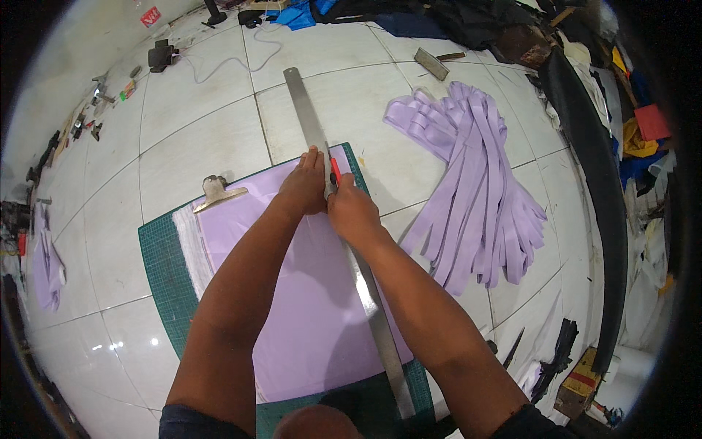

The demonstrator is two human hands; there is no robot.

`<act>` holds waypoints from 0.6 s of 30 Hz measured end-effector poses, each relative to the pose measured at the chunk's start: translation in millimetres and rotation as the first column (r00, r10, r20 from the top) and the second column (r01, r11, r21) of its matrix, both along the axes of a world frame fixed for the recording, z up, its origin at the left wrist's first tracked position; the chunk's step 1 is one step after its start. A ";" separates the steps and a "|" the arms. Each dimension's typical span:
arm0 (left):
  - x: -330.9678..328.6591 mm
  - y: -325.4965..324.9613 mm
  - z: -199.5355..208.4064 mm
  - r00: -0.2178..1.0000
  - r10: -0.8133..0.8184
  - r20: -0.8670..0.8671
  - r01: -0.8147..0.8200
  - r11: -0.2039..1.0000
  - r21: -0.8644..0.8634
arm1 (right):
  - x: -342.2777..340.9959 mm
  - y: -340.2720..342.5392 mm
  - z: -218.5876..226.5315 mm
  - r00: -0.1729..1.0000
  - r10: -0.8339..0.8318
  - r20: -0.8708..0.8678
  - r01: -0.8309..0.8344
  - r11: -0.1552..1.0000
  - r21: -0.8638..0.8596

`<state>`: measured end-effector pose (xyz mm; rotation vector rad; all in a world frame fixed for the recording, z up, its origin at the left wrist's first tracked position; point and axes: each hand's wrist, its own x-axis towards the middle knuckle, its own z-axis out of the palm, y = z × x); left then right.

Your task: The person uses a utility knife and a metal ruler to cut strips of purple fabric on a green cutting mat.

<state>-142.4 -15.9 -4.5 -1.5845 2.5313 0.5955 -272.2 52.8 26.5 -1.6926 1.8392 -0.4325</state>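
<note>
My left hand [306,186] presses flat, fingers spread, on the steel ruler [344,241], which lies across the lilac sheet [307,307] on the green cutting mat [164,271]. My right hand [352,212] closes its grip on a red-handled cutter [335,170] against the ruler's edge. Cut lilac strips [475,190] lie on the floor at 2 o'clock.

Long steel ruler [344,241] flat, running diagonally from floor's far middle across lilac fabric sheet [300,293] near its right edge; fabric spread smooth on green cutting mat [164,271]; red-handled cutter [335,170] upright against ruler's right edge, near mat's far corner
</note>
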 end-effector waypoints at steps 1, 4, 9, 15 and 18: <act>1.4 -0.6 -4.3 1.000 -0.001 0.010 0.001 1.000 -0.018 | 1.8 -3.2 -2.8 1.000 -0.006 -0.020 0.006 1.000 0.004; 2.9 1.4 1.5 0.999 0.003 -0.033 -0.003 1.000 0.003 | -0.8 -7.2 -9.2 0.999 -0.010 -0.036 0.011 1.000 0.023; 0.6 1.2 10.5 1.000 0.002 -0.021 -0.001 1.000 0.023 | -5.6 -13.2 3.1 0.997 0.020 -0.075 -0.012 0.995 0.104; -7.3 0.0 16.8 0.999 0.034 0.018 -0.035 0.997 0.065 | -14.0 -9.5 18.6 0.995 0.051 -0.090 -0.025 0.963 0.268; -6.2 1.4 23.5 0.997 0.073 0.023 -0.075 0.993 0.091 | -28.9 45.1 32.2 0.998 0.028 -0.057 0.000 0.900 0.436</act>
